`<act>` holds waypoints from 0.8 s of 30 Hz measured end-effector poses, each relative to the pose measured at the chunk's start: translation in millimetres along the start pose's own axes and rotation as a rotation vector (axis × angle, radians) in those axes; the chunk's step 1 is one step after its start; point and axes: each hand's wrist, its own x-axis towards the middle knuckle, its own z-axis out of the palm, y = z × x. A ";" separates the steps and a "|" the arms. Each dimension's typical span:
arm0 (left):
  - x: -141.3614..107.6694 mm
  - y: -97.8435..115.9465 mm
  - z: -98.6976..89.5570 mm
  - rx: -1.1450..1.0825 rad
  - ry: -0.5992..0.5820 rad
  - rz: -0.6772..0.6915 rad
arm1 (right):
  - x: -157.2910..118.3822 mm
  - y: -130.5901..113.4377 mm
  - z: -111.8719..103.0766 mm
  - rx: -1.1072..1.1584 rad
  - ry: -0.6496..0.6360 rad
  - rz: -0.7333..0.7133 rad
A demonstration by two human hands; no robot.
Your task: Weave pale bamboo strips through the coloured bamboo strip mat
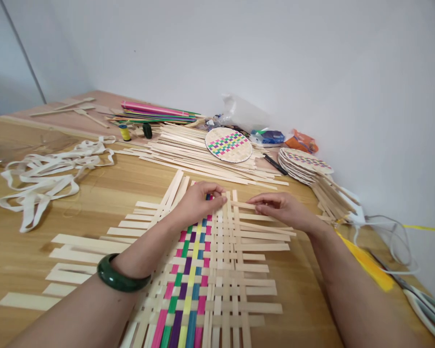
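A woven mat of flat pale bamboo strips (221, 270), with pink, green, purple, yellow and blue strips running lengthwise through its middle, lies in front of me on the table. My left hand (201, 200) reaches over its far end, thumb and fingers pinched on the tip of a pale lengthwise strip. To the right, my right hand (284, 209) pinches the outer end of a pale crosswise bamboo strip (242, 205) at the mat's far right edge. Strip ends of uneven length stick out on both sides. A dark green bangle (123, 278) circles my left wrist.
Loose pale strips (181, 152) lie behind the mat beneath a round woven disc (228, 145). A stack of similar discs (304, 164) stands right. White ribbon (54, 181) is heaped left, near a yellow thread spool (124, 133). Scissors (426, 309) lie at the right edge.
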 end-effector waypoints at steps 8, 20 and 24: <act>0.4 0.5 2.4 -0.039 -0.004 -0.099 | 1.2 -4.7 0.7 -0.127 -0.021 0.002; -1.6 -11.3 5.4 0.325 -0.011 0.026 | -11.8 7.6 -33.7 -0.217 0.275 0.065; -1.0 -12.0 5.9 0.377 -0.025 0.063 | 10.9 -18.0 -22.6 -0.239 0.227 0.022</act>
